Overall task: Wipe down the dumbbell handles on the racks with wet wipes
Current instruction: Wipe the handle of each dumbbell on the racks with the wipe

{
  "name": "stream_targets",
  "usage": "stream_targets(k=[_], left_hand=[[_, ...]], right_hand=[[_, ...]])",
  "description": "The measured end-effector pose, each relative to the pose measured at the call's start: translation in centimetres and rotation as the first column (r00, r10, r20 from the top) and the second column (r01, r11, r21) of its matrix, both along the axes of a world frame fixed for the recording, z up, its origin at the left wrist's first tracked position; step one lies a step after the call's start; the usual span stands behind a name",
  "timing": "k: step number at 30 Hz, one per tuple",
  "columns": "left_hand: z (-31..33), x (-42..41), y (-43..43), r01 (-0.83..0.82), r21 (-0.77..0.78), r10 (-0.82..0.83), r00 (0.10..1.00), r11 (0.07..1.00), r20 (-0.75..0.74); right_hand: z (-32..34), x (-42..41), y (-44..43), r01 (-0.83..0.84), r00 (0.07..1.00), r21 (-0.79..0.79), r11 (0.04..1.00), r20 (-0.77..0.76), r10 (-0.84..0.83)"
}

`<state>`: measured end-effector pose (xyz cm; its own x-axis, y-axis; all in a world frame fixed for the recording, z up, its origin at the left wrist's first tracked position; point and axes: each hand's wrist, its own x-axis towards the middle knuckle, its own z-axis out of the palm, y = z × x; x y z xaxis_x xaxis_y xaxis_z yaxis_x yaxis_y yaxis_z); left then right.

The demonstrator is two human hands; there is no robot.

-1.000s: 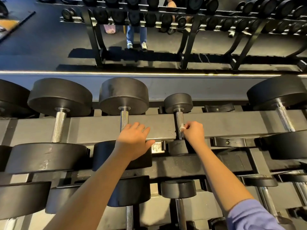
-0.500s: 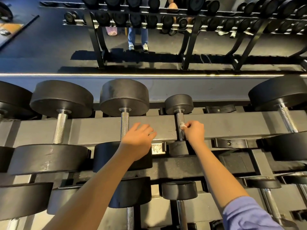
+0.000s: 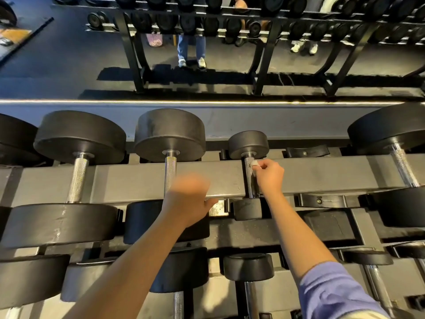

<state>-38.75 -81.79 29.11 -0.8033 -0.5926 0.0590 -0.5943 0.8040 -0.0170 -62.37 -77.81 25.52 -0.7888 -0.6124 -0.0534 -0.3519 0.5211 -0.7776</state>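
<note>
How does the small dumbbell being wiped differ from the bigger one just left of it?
The small dumbbell has much smaller heads than the bigger dumbbell. The right hand pinches a wipe against the small one's handle; there is no wipe on the bigger one's handle. Both lie across the same grey rack beam, with black heads and metal handles.

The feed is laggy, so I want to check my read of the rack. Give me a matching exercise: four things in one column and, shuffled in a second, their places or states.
Things
1 left hand
2 right hand
3 wet wipe
4 empty cradle

Places or states
a pressed on the small dumbbell handle
b blurred, over the rack beam
c right of that handle, holding nothing
d pinches the wipe

Pairs: 1-b; 2-d; 3-a; 4-c
</note>
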Motion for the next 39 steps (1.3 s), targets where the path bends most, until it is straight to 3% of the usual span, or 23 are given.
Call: stream_targets(k=[7,14,21,27,33,39], left_hand=[[0.3,-0.1,0.0,0.008,0.012,-0.008,1.000,1.000,-0.010],[0.2,-0.1,0.0,-0.005,0.003,0.005,1.000,1.000,-0.001],[0.1,0.0,0.1,-0.006,-0.012,0.006,1.000,1.000,-0.001],[-0.2,0.0,0.0,-0.007,-0.033,0.007,1.000,0.999,-0.001],[-0.1,-0.1,0.0,-0.008,-0.039,0.007,1.000,0.999,-0.017],[0.0,-0.1,0.1,-0.014,-0.039,0.013,1.000,0.999,-0.019]], right_hand=[[-0.1,-0.1,1.9,-0.142,0.989,0.140,0.980,-0.023,0.146],[0.5,-0.2,-1.0,-0.022,0.999,0.019,1.000,-0.030,0.023],[-0.5,0.2,2.1,-0.147,0.983,0.113,0.983,-0.095,0.158],[0.5,0.1,-0.7,-0.033,0.998,0.006,0.999,-0.061,0.034],[-0.8,0.5,2.3,-0.168,0.977,0.109,0.980,-0.113,0.180],[0.0,-0.4,-1.1,-0.043,0.997,0.018,0.999,-0.069,0.044]])
